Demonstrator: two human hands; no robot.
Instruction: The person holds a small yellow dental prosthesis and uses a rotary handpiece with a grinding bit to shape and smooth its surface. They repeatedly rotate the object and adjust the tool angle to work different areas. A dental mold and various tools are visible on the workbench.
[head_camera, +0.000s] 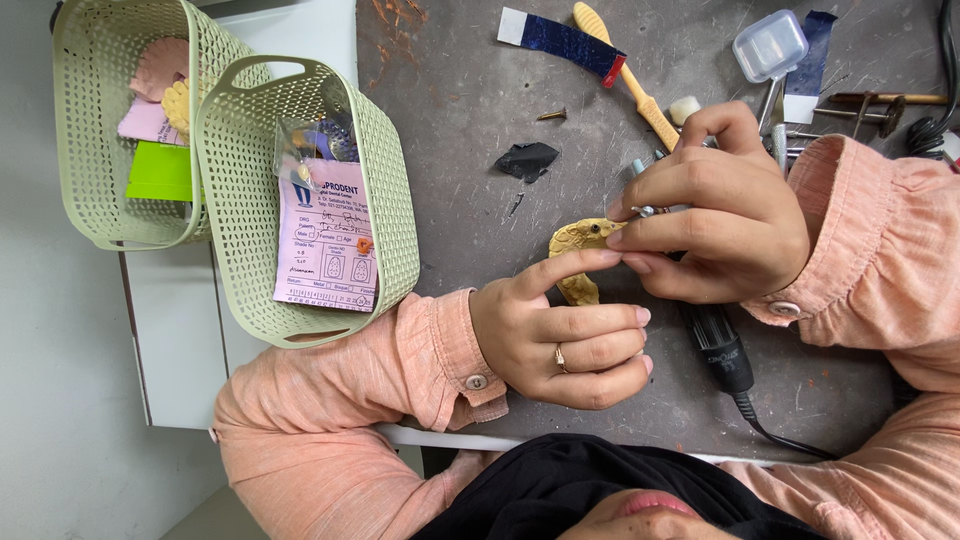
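yellow cast (578, 240) mostly behind fingers, handpiece (715, 345) tip hidden, basket (120, 120) cut off

Peach buttoned sleeves (330, 420) (gathered cuffs), ring (559, 357).

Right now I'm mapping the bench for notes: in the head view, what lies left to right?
Far green basket → nearer green basket → black scrap → yellow cast → clear plastic box

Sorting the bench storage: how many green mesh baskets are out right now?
2. One green basket sits at the far left holding pink and green cards; the second basket overlaps it on the right, holding a pink form and a small bag. Others may lie outside the view.
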